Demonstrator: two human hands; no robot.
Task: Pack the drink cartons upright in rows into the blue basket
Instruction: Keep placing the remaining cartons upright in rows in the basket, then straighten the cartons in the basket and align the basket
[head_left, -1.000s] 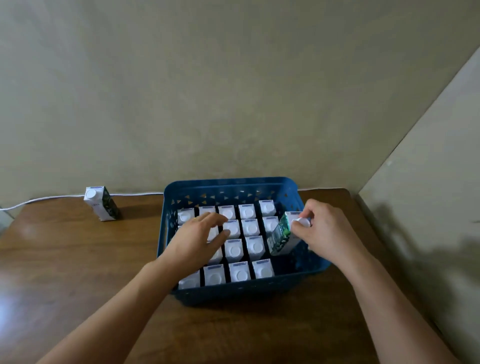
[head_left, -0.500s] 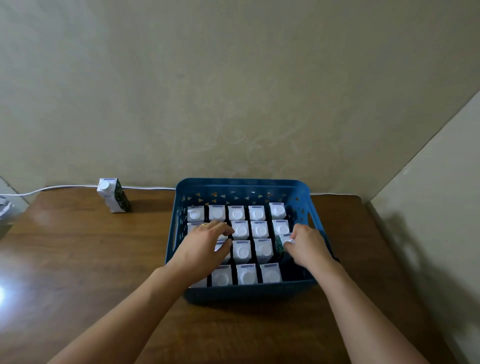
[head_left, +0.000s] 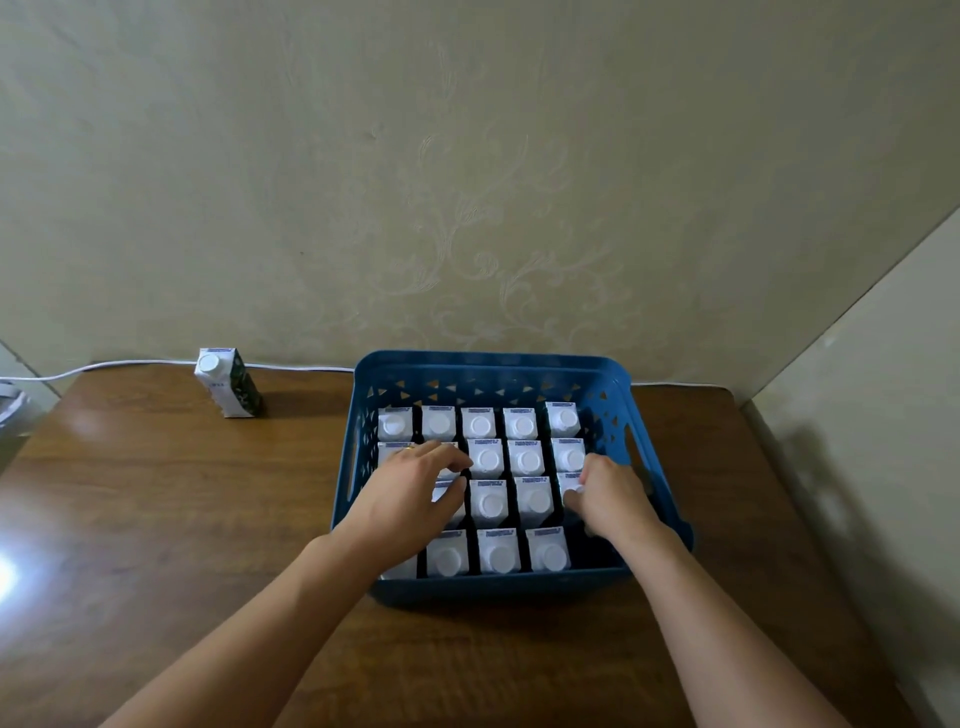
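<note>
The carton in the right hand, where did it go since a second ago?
It went down into the blue basket. A second ago the right hand held that carton tilted above the right side; now it stands in the third row, with the fingers on its top. The left hand stayed resting on the left cartons, and the spare carton on the table did not move.

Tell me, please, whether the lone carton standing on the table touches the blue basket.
Apart: the head view shows bare table between the lone carton and the blue basket.
</note>
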